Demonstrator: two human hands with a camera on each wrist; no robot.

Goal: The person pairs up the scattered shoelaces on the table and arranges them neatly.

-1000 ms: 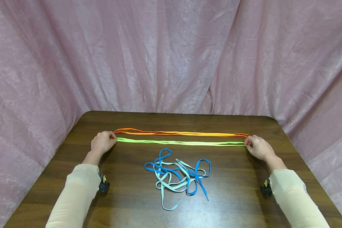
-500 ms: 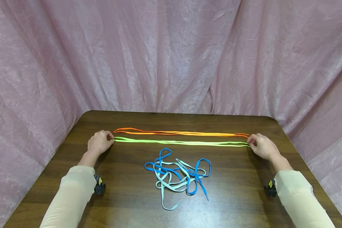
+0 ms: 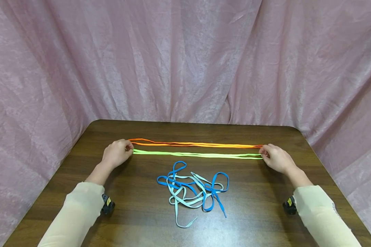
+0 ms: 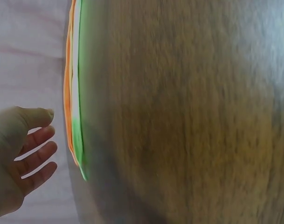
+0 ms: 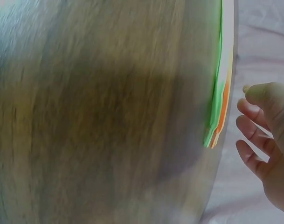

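Observation:
A green shoelace [image 3: 198, 155] lies doubled and stretched sideways across the table. Just beyond it runs an orange shoelace [image 3: 216, 145], also doubled and nearly parallel. My left hand [image 3: 117, 153] hovers at the laces' left ends, covering some of them in the head view. In the left wrist view its fingers [image 4: 39, 157] are loosely bent, with nothing between thumb and fingers. At the opposite ends is my right hand [image 3: 277, 158]; the right wrist view shows its fingers [image 5: 253, 133] slightly curved and apart from the laces.
Nearer the front, a blue shoelace [image 3: 224, 207] and a pale mint shoelace [image 3: 176, 209] lie tangled together on the brown wooden table [image 3: 136, 219]. A pink curtain [image 3: 185, 61] hangs behind the table's far edge.
Both hands pinched the green shoelace's ends a second ago, then slid outward and let go. Since then they have moved inward over the ends of both laces. The blue and mint tangle has not moved.

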